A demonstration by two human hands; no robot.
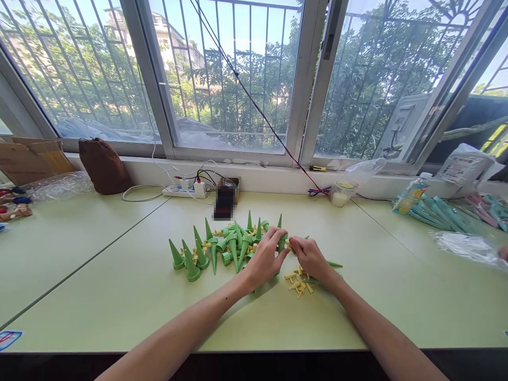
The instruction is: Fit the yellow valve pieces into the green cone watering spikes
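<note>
My left hand is closed around a green cone-shaped spike at the middle of the pale green table. My right hand meets it from the right, fingers pinched on a small part at the spike's end that I cannot make out. A heap of green spikes, some upright and some lying down, spreads to the left of my hands. Small yellow pieces lie scattered just under my right wrist. One more green spike lies behind my right hand.
A power strip with cables and a small dark box sit by the window sill. A brown bag and cardboard stand far left. A small jar and plastic bags of teal parts lie right.
</note>
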